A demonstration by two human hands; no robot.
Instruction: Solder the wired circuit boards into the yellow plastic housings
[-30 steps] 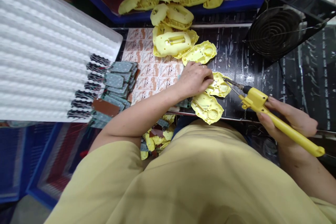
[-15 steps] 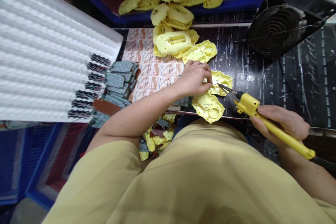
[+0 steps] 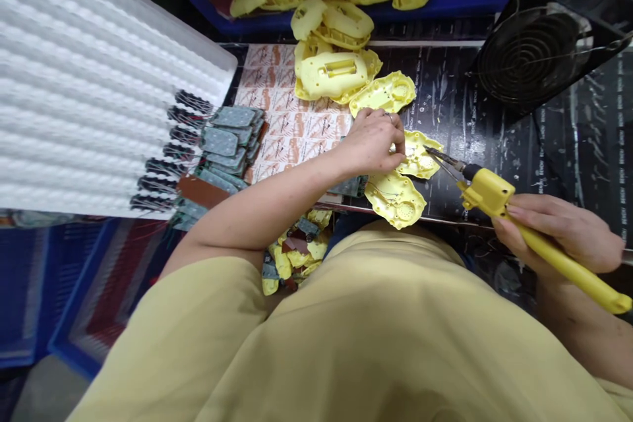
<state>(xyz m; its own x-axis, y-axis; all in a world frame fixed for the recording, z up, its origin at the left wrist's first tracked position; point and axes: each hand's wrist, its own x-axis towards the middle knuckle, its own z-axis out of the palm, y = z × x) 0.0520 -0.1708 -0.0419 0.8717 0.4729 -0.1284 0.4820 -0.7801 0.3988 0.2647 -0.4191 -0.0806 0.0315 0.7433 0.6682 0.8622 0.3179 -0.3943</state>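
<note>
My right hand [image 3: 564, 231] is wrapped round the handle of a yellow soldering iron [image 3: 494, 194]. Its dark tip points left, over the right side of a yellow plastic shell half [image 3: 420, 153]. My left hand [image 3: 378, 142] is at that shell's left side, thumb and fingers pinched together; what lies between the fingertips is too small to make out. A second shell half [image 3: 395, 199], with thin wires inside, lies just below, at the table's front edge. Another open shell half [image 3: 383, 93] rests just beyond my left hand.
Stacked yellow shells [image 3: 336, 72] stand at the back, before a blue crate [image 3: 445, 10] full of more. A black fan [image 3: 534, 53] is at back right. Circuit boards with wires [image 3: 227, 142] lie left by a white corrugated sheet [image 3: 99, 92]. Yellow pieces [image 3: 297, 254] sit below the table edge.
The soldering iron in my right hand has drawn back to the right, its tip moving from near my left fingertips to the shell's right side. My left hand stays at the shell.
</note>
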